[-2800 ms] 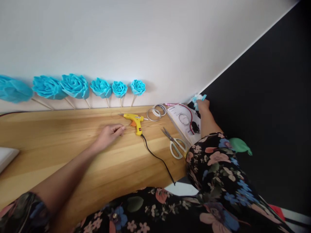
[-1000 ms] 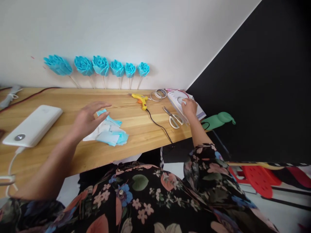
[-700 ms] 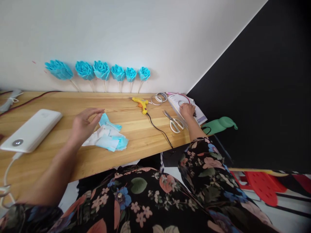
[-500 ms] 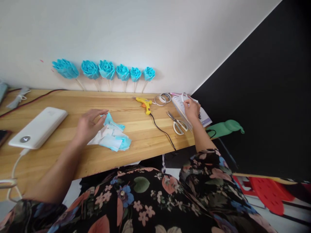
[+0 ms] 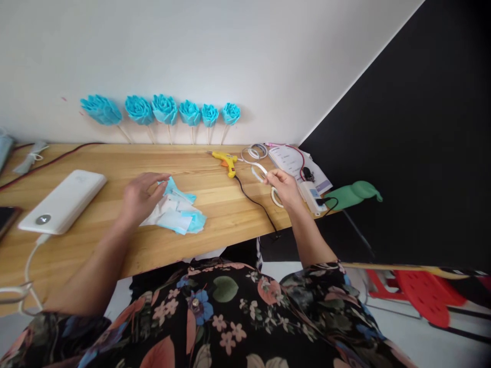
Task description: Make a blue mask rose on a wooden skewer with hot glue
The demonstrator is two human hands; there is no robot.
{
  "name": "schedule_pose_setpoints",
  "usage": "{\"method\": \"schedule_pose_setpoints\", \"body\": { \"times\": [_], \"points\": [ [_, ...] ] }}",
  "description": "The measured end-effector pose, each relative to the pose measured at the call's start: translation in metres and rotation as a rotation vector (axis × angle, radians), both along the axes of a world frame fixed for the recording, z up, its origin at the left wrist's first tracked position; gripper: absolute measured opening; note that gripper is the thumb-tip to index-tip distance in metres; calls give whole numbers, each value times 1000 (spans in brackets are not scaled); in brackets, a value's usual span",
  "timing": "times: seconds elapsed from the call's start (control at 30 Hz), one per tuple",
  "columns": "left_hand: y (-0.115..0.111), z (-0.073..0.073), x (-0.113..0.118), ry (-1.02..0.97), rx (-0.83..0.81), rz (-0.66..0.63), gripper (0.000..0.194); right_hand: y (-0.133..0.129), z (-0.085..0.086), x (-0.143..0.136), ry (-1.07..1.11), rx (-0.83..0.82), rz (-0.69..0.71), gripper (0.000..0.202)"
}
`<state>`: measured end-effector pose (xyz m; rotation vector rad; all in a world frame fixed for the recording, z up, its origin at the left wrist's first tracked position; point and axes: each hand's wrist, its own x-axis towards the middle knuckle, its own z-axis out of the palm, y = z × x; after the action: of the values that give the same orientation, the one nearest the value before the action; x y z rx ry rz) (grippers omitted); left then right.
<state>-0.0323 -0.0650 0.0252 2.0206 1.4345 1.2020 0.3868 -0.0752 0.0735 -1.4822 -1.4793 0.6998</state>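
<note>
My right hand (image 5: 284, 186) pinches a thin white ring, which looks like a nearly used-up roll of tape (image 5: 258, 171), above the right part of the table. Under that hand lies a pair of scissors (image 5: 275, 198), mostly hidden, with one white handle loop showing. At the left, my left hand (image 5: 141, 197) hovers with thumb and fingers apart and nothing between them. Beside and partly under its fingertips lie crumpled blue and white paper pieces (image 5: 180, 212). A yellow glue gun (image 5: 227, 161) rests between the hands, its black cord running to the table's front edge.
Several blue paper flowers (image 5: 164, 110) on sticks lean against the wall. White rings (image 5: 258, 151), a notebook (image 5: 286, 157), a power strip (image 5: 311, 197) and a green pouch-like thing (image 5: 353, 196) are at the right. A white power bank (image 5: 63, 202) with a cable lies left.
My right hand has moved left and toward me from over the notebook, carrying the white ring. This uncovers the power strip and covers most of the scissors. My left hand stays put.
</note>
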Motion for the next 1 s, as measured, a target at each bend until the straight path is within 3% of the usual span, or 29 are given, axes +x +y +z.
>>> {"method": "schedule_pose_setpoints", "body": {
  "times": [0.1,0.2,0.3,0.47,0.57,0.73,1.0],
  "points": [
    [0,0,0,9,-13,-20,30,22,3,44,-321,73,-201,22],
    [1,-1,1,5,-32,-31,34,54,8,93,-637,-48,-439,21],
    [2,-2,2,-3,-46,-24,36,81,7,126,-860,-238,-498,26],
    [2,-1,1,0,-48,-16,35,103,-2,135,-998,-242,-499,36],
    [3,-1,0,8,-55,-15,34,106,-9,127,-996,-188,-433,43],
    [4,-4,-1,31,-43,-16,34,107,-22,102,-963,-43,-138,41],
    [6,-15,-6,119,22,-35,35,127,-40,45,-1010,87,220,37]
  ]
}}
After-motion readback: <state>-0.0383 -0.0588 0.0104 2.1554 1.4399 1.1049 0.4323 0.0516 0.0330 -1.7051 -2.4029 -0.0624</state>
